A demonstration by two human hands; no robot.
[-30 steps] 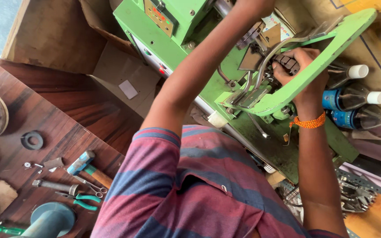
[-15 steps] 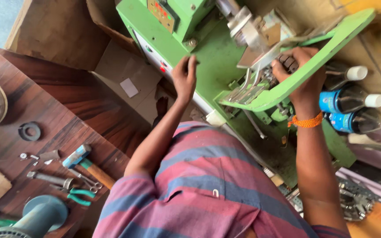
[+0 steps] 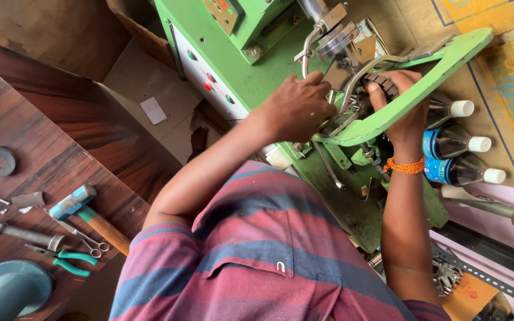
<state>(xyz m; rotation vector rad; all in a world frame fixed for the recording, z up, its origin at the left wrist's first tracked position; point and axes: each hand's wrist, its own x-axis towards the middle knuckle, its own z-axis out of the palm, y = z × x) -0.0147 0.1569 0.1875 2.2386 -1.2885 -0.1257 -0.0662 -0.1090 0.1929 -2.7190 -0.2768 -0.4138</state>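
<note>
Workpiece: the dark ribbed part (image 3: 382, 86) sits under the light green lever (image 3: 411, 89) on the green machine (image 3: 257, 71).
Change: your left hand (image 3: 295, 110) has moved from the machine's flat top to the metal fittings.
Right hand (image 3: 403, 110): your fingers are curled around the part.
Left hand: closed on the fittings.

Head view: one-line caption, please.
Left hand and right hand work at a green machine, tools on the table.

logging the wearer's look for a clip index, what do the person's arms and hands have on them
Both hands are bare, no gloves. The right hand has an orange beaded thread band around the wrist; the left hand wears nothing. Short sleeves of a maroon, pink and blue striped shirt end above the elbows.
</note>
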